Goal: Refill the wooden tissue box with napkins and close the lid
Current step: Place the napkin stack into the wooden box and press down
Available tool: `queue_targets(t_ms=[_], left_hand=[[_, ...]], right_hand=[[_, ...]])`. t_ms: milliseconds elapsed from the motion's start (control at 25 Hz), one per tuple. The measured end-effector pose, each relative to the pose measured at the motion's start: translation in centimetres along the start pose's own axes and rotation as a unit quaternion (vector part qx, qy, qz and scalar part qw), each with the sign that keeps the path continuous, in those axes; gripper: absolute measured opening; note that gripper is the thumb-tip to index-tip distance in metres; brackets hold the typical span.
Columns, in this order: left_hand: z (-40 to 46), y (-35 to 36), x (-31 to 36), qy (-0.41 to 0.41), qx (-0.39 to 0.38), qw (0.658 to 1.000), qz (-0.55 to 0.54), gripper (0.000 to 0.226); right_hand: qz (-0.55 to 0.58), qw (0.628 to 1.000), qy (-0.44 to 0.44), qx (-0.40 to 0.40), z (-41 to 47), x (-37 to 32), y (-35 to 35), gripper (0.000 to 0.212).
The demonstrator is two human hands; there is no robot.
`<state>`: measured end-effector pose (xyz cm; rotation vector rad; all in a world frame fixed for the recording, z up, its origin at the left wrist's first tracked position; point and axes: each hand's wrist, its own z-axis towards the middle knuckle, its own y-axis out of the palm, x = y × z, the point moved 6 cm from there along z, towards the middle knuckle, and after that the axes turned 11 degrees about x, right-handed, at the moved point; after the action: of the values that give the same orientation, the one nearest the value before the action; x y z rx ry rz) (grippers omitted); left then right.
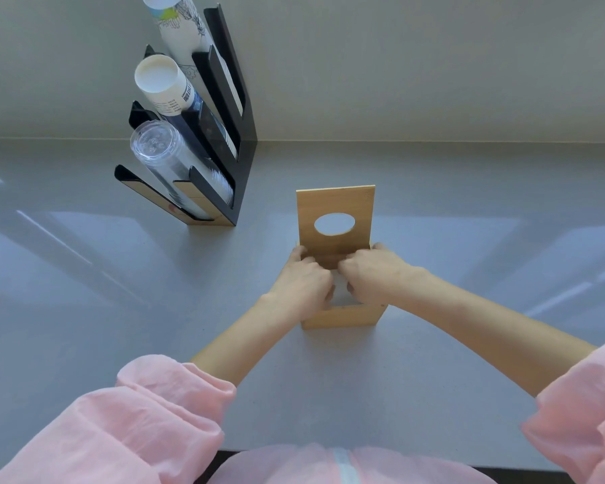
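Both of our hands were down inside the open top of the wooden tissue box (343, 317). Our left hand (303, 282) sat at the 9 o'clock side of the opening and our right hand (372, 274) at the 3 o'clock side, knuckles nearly touching over the middle. The fingers of each were curled downward into the box, and a small pale patch between them looked like napkins (339, 282), though we could not tell whether either hand was actually clamped on the stack or only pressing it flat.

The box stood on the grey bench (468, 361) straight ahead of us, at 12 o'clock, its long axis running from 6 to 12. Its lid (336, 204), the panel with the oval hole, stood upright at the far end, hinged open and leaning slightly away from us. That was the relation the next move turned on, in our judgement: the lid lay just beyond our fingertips at 12 o'clock and had to swing back toward 6 o'clock, across the space our hands were filling. Both hands were about equally near it.

A black cup rack (238, 134) holding sleeves of cups stood well apart at 10 o'clock, clear of the work.
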<state>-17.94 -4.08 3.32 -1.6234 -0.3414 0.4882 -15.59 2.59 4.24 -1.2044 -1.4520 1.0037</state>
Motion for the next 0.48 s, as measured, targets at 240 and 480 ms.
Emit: queue_targets(t_ms=[240, 480], left_hand=[[0.4, 2.0, 0.8, 0.074, -0.147, 0.984, 0.074, 0.05], [0.4, 2.7, 0.4, 0.045, -0.155, 0.986, 0.046, 0.067]], right_hand=[[0.009, 0.978, -0.023, -0.206, -1.4, -0.3, 3.2, 0.041], [-0.023, 0.967, -0.006, -0.254, -2.0, 0.0, 4.4, 0.05]])
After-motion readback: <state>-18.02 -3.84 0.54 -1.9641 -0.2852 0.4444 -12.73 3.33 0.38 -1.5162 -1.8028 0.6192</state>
